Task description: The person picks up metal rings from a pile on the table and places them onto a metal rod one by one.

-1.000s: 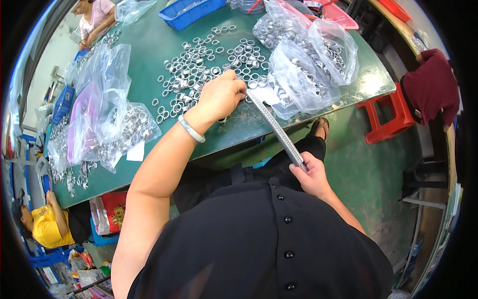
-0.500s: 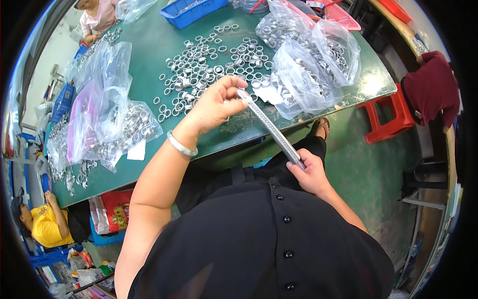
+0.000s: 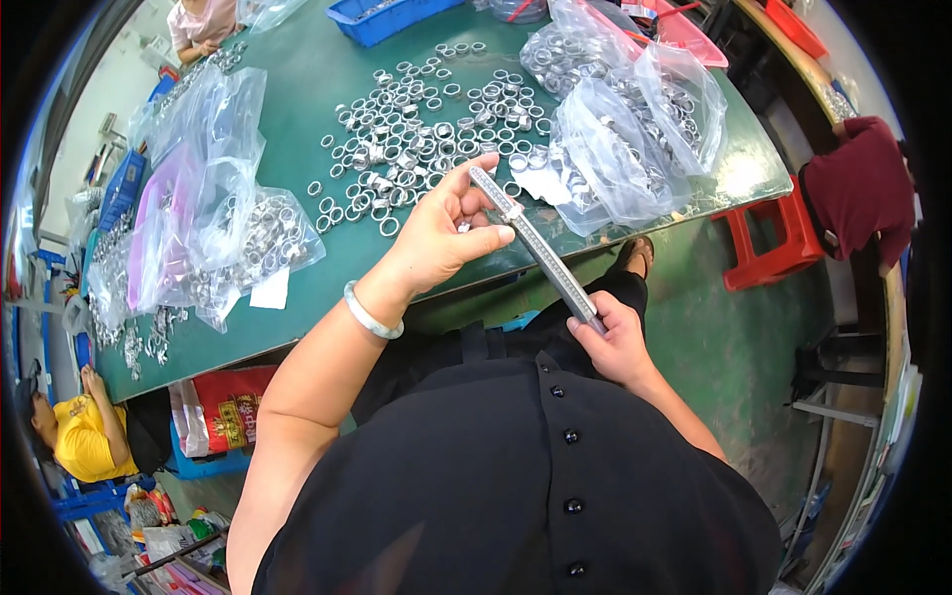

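My right hand grips the thick lower end of a grey, tapered ring-sizing stick with fine markings, held slanting up to the left. A silver ring sits around the stick near its thin upper end. My left hand is beside that end, index finger at the tip and thumb by the ring, with a gap between them. Its other fingers are curled, and a small shiny bit shows among them, too small to name. Beyond, many loose silver rings lie spread on the green table.
Clear bags of rings lie at right and left. A blue bin and a pink tray stand at the back. A red stool is at right. Other people sit around, one in yellow.
The ring has slid from the stick's tip down along it. My left thumb and index finger have spread apart, and the hand has shifted slightly down and right. The right hand keeps its grip.
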`<state>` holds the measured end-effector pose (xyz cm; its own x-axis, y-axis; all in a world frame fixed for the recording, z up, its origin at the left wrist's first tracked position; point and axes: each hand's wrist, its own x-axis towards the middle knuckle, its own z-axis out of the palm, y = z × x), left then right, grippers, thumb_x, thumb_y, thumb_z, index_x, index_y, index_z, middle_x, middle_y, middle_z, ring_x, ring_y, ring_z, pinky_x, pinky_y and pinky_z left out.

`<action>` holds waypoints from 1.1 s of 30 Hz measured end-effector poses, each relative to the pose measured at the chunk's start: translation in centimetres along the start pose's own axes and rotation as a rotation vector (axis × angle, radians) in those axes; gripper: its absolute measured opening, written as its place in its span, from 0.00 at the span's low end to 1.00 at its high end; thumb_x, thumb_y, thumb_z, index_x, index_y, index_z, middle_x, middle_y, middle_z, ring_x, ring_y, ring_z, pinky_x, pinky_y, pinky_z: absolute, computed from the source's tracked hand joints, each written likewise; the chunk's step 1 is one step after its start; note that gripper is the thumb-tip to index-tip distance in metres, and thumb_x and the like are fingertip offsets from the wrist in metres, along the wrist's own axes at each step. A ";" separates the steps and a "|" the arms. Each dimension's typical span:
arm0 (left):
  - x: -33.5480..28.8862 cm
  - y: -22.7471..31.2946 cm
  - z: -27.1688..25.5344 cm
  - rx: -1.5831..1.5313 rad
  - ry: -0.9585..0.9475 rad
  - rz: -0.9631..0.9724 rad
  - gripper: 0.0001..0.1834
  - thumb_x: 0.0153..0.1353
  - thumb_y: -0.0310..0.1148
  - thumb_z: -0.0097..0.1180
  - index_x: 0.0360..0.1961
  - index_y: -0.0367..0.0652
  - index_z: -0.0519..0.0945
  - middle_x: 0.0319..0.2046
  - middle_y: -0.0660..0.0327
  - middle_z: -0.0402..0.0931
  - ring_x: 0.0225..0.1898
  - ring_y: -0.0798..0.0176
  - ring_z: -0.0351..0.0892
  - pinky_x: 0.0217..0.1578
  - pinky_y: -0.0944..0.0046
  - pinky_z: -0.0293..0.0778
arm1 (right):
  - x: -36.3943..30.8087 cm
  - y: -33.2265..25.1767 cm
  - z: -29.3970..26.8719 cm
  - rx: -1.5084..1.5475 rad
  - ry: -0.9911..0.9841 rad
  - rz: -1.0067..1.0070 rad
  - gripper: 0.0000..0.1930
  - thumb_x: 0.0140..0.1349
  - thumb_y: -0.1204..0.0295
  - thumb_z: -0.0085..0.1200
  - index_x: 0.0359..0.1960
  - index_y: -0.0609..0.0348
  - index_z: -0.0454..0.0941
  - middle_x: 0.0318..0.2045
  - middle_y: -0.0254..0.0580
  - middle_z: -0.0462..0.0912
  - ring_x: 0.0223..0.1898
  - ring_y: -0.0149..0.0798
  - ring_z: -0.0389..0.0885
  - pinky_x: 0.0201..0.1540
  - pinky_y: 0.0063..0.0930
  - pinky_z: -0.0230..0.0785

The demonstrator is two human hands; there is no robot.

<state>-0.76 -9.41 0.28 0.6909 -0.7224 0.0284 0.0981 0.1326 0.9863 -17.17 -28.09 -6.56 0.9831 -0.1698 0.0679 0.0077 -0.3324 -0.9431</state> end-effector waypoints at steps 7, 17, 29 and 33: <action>0.2 -0.2 0.6 -0.043 0.046 0.029 0.35 0.50 0.21 0.56 0.59 0.37 0.55 0.37 0.59 0.73 0.40 0.69 0.73 0.40 0.71 0.69 | -0.1 0.1 -0.1 -0.005 -0.006 0.016 0.06 0.49 0.76 0.55 0.22 0.62 0.69 0.15 0.34 0.65 0.17 0.27 0.62 0.22 0.21 0.57; 4.8 1.5 -1.9 -0.310 0.355 -0.133 0.09 0.57 0.29 0.47 0.37 0.37 0.75 0.28 0.64 0.71 0.24 0.73 0.66 0.23 0.75 0.63 | -0.7 0.8 -0.4 -0.032 -0.004 0.032 0.07 0.49 0.75 0.55 0.23 0.62 0.69 0.15 0.34 0.65 0.17 0.26 0.62 0.21 0.21 0.57; 12.1 1.1 -0.4 1.383 0.015 -0.136 0.13 0.45 0.38 0.61 0.33 0.46 0.81 0.30 0.55 0.78 0.33 0.55 0.77 0.35 0.59 0.71 | -1.0 1.1 -1.5 -0.028 0.050 0.061 0.07 0.49 0.75 0.55 0.22 0.62 0.68 0.15 0.35 0.64 0.17 0.27 0.62 0.21 0.22 0.57; 12.0 1.1 -1.7 1.179 -0.009 -0.134 0.11 0.44 0.35 0.63 0.28 0.42 0.79 0.26 0.58 0.78 0.28 0.60 0.76 0.30 0.63 0.70 | -0.9 1.2 -1.4 -0.016 0.037 0.063 0.08 0.48 0.75 0.55 0.21 0.62 0.68 0.15 0.35 0.64 0.16 0.27 0.62 0.21 0.22 0.57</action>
<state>8.88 -16.80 1.41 0.7196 -0.6885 -0.0904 -0.5542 -0.6479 0.5226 -18.25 -29.61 -7.31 0.9742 -0.2247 0.0204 -0.0576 -0.3351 -0.9404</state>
